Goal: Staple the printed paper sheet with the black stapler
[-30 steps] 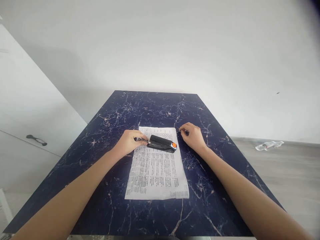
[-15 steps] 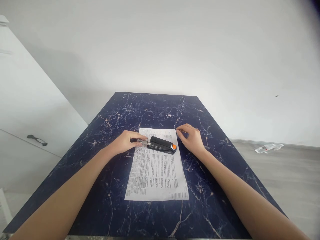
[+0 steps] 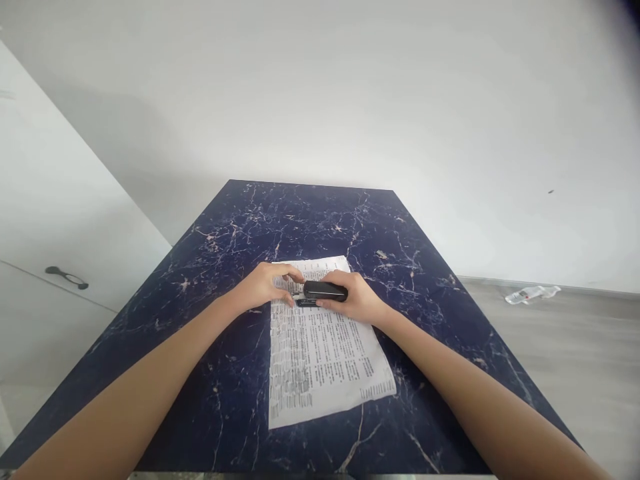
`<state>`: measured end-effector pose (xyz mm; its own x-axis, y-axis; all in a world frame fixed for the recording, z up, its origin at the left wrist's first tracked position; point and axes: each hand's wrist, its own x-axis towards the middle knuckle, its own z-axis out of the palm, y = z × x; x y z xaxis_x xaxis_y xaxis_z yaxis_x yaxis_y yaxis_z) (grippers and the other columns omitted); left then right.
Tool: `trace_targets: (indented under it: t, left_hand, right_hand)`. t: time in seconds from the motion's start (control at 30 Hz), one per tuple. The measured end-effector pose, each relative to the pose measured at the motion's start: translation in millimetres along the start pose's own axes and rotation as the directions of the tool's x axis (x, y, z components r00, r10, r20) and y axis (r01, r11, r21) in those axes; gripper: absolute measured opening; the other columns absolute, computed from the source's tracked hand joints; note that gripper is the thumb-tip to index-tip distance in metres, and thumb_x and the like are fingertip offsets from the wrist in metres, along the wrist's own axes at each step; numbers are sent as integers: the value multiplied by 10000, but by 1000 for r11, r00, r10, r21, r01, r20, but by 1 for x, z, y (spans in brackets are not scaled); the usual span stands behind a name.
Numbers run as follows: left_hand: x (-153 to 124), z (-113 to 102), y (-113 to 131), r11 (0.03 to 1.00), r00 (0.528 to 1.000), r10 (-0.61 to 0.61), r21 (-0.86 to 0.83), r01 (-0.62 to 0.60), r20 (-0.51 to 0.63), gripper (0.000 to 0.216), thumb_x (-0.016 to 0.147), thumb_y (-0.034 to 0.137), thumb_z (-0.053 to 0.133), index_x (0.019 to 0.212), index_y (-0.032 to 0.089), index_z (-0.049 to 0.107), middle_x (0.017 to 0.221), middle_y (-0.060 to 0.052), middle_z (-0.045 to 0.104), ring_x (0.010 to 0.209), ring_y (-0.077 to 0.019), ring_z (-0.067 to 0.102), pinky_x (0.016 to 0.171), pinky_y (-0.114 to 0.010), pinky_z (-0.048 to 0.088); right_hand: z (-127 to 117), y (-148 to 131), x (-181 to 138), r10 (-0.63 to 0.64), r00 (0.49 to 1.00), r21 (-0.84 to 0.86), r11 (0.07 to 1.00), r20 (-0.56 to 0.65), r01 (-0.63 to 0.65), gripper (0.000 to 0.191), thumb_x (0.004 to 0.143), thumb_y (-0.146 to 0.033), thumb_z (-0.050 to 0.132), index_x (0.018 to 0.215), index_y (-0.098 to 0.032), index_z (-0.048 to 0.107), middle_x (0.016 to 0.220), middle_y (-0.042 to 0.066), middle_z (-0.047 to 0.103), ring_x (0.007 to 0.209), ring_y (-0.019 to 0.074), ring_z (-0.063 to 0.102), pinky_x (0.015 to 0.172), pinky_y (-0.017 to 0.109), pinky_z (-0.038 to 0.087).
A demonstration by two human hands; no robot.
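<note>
A black stapler [image 3: 323, 291] lies across the upper part of a printed sheet of paper [image 3: 335, 353]. My right hand [image 3: 357, 297] is closed around the stapler's right end, thumb in front and fingers behind. A metal part [image 3: 299, 297] shows at the stapler's left end. There my left hand [image 3: 267, 288] curves with thumb and forefinger apart. The forefinger's tip is at the stapler's top left end and the thumb is close to the metal part; whether they press on it, I cannot tell. The paper lies at a slant, its upper left edge partly under my left hand.
The dark blue marbled table [image 3: 300, 213] reaches to a pale wall [image 3: 325, 100]. A small pale piece [image 3: 381, 254] shows beyond my right hand. A white cabinet with a dark handle [image 3: 67, 277] stands at left; clear plastic packaging [image 3: 533, 295] lies on the floor at right.
My right hand has moved left from the paper's upper right corner and taken hold of the stapler. The paper has turned, its lower end swinging right. My left fingers have spread from their pinch.
</note>
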<state>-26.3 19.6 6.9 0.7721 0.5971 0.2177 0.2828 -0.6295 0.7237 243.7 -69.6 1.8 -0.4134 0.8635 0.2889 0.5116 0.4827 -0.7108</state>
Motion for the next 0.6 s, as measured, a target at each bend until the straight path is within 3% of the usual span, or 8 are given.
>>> trace_targets:
  t: [0.2,0.4,0.6]
  left_hand:
    - [6,13,2,996,997,64,67,-61,-53,409,695,358,936,1036,237,743,1030,-38,743,952,-214,690,912,-397,545]
    - [11,22,11,987,987,142,89,-135,-70,369,697,310,940,984,219,726,962,-19,726,901,-190,666,830,-333,528]
    - [10,22,15,980,990,120,166,-107,-74,356,723,425,916,899,216,687,910,-8,710,872,-199,639,793,-343,495]
  right_hand:
    - [0,-1,0,-11,1000,4,1000,-5,11,190,882,-321,777,1021,-215,703,901,22,711,778,169,641,687,303,482]
    - [5,3,3,-66,998,-16,998,-2,66,177,883,-314,770,1004,-211,692,897,24,714,796,176,637,714,315,485]
    - [5,2,3,-66,998,-41,997,-12,65,174,889,-341,768,975,-214,687,866,19,707,778,178,635,696,316,479]
